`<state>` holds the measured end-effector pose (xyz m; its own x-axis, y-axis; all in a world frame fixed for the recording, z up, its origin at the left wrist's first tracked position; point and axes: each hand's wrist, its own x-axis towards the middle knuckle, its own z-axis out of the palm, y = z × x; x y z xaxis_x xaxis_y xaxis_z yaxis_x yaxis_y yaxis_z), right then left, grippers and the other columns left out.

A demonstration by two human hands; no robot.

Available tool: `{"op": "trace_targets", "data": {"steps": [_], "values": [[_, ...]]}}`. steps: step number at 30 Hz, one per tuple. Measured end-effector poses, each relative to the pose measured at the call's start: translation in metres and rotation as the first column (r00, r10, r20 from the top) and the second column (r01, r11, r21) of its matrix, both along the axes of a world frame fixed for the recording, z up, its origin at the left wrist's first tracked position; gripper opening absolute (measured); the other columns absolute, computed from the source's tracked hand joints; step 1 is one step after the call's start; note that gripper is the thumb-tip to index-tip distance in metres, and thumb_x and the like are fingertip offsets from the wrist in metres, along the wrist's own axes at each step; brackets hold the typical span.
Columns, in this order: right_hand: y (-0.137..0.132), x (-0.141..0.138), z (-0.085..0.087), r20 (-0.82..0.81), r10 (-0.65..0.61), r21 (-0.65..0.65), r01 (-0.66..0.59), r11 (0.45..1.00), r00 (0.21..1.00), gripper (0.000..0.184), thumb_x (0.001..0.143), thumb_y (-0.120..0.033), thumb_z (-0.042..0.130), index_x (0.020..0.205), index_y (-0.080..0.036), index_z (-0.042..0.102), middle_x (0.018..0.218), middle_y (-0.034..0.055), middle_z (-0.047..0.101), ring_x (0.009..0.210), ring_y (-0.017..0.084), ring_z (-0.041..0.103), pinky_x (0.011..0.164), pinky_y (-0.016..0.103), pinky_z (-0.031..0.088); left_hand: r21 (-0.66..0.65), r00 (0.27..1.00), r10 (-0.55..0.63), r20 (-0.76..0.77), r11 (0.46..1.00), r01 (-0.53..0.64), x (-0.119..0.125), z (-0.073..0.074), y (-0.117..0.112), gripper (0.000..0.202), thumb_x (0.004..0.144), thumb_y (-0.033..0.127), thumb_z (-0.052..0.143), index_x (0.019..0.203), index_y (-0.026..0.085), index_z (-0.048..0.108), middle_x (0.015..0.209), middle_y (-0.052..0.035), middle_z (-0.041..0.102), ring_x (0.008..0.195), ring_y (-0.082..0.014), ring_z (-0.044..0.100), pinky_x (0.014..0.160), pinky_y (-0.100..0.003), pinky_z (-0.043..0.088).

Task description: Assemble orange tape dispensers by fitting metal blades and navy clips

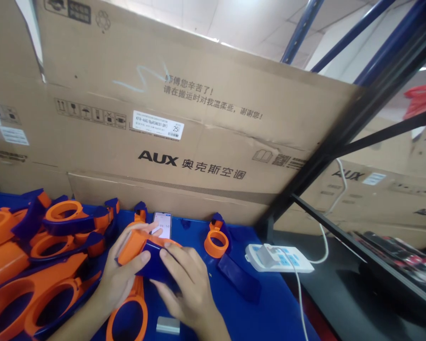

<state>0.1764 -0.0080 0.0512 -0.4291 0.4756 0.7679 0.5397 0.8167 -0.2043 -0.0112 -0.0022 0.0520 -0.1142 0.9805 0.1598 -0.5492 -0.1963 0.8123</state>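
An orange and blue tape dispenser (152,261) is held between both hands above the blue table. My left hand (119,272) grips its orange end, thumb across the near side. On the blue side, my right hand (190,279) closes its fingers over the top and face. Part of the dispenser is hidden behind the fingers. Just below the hands lies another dispenser with an orange ring (128,317), partly covered by my left hand. A small silvery block (168,325) rests on the table near my right wrist.
Several orange and blue dispensers (63,210) are heaped at the left. A phone (166,222) leans behind the hands. One more dispenser (216,244) lies to the right, near a white power strip (280,258) with cables. Cardboard (156,189) walls the back; a dark metal frame (305,175) slants at right.
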Motion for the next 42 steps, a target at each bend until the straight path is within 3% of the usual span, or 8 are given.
{"op": "trace_targets", "data": {"steps": [6,20,28,32,34,37,40,42], "values": [[-0.002,0.0,-0.003,0.024,-0.03,0.094,0.027,0.995,0.999,0.073,0.091,-0.03,0.076,0.157,-0.033,0.043,0.131,0.0112,0.074,0.112,0.033,0.073,0.091,0.05,0.059,-0.006,0.998,0.023,0.055,1.0,-0.023,-0.004,-0.003,-0.001,0.038,0.065,0.021,0.094,0.095,0.024,0.071,0.13,-0.01,0.074,0.131,-0.0415,0.061,0.114,-0.054,0.043],[-0.002,-0.004,-0.007,0.008,-0.024,0.126,0.023,0.992,1.0,0.087,0.087,-0.026,0.081,0.162,-0.032,0.036,0.137,0.0131,0.07,0.115,0.035,0.07,0.09,0.052,0.059,-0.015,0.994,0.03,0.104,0.999,-0.029,-0.004,-0.001,-0.003,0.035,0.069,0.02,0.091,0.097,0.025,0.071,0.133,-0.0084,0.071,0.138,-0.04,0.055,0.119,-0.055,0.037],[-0.001,-0.005,-0.005,-0.012,-0.007,0.091,0.008,0.996,1.0,0.078,0.087,-0.026,0.08,0.156,-0.031,0.045,0.134,0.0138,0.071,0.112,0.034,0.071,0.088,0.051,0.059,0.006,0.997,0.022,0.08,1.0,-0.023,-0.005,0.003,0.0,0.036,0.068,0.025,0.093,0.097,0.025,0.072,0.134,-0.0107,0.072,0.134,-0.0445,0.058,0.108,-0.054,0.05],[0.002,0.001,-0.003,-0.155,-0.052,-0.042,0.046,0.998,0.987,0.062,0.091,-0.035,0.074,0.149,-0.026,0.055,0.138,0.0154,0.068,0.12,0.035,0.068,0.098,0.053,0.056,0.088,0.993,-0.087,0.079,0.993,0.08,-0.009,-0.014,0.004,0.059,0.076,0.046,0.086,0.127,0.024,0.07,0.144,-0.0149,0.066,0.139,-0.0447,0.053,0.107,-0.05,0.052],[0.006,0.003,-0.001,-0.285,-0.091,-0.19,0.037,0.981,0.954,0.046,0.099,-0.038,0.062,0.142,-0.023,0.062,0.134,0.0149,0.07,0.121,0.034,0.068,0.102,0.05,0.055,0.12,0.981,-0.187,0.05,0.976,0.18,-0.012,-0.026,0.007,0.069,0.079,0.051,0.082,0.14,0.025,0.064,0.147,-0.0155,0.063,0.139,-0.0449,0.052,0.096,-0.046,0.059],[0.016,0.005,0.001,-0.47,-0.192,-0.47,-0.06,0.881,0.862,0.037,0.107,-0.041,0.047,0.126,-0.02,0.071,0.11,0.01,0.078,0.102,0.027,0.075,0.088,0.038,0.061,0.122,0.941,-0.338,-0.027,0.933,0.338,-0.014,-0.035,0.01,0.075,0.084,0.05,0.077,0.152,0.027,0.054,0.156,-0.0167,0.054,0.138,-0.0479,0.05,0.074,-0.041,0.062],[0.028,0.006,-0.005,-0.564,-0.362,-0.634,-0.108,0.766,0.742,0.04,0.105,-0.051,0.048,0.113,-0.021,0.071,0.093,0.0055,0.076,0.085,0.023,0.074,0.07,0.031,0.061,0.109,0.921,-0.384,-0.065,0.915,0.389,-0.014,-0.031,0.012,0.07,0.092,0.049,0.068,0.155,0.028,0.049,0.161,-0.0168,0.049,0.14,-0.0467,0.048,0.077,-0.042,0.061],[0.034,0.01,-0.012,-0.586,-0.472,-0.683,-0.088,0.725,0.659,0.04,0.104,-0.054,0.048,0.118,-0.022,0.067,0.097,0.0062,0.075,0.083,0.023,0.073,0.065,0.029,0.061,0.111,0.921,-0.382,-0.072,0.915,0.388,-0.014,-0.025,0.013,0.061,0.096,0.047,0.062,0.152,0.025,0.053,0.155,-0.0187,0.054,0.133,-0.0436,0.054,0.083,-0.043,0.06]]}}
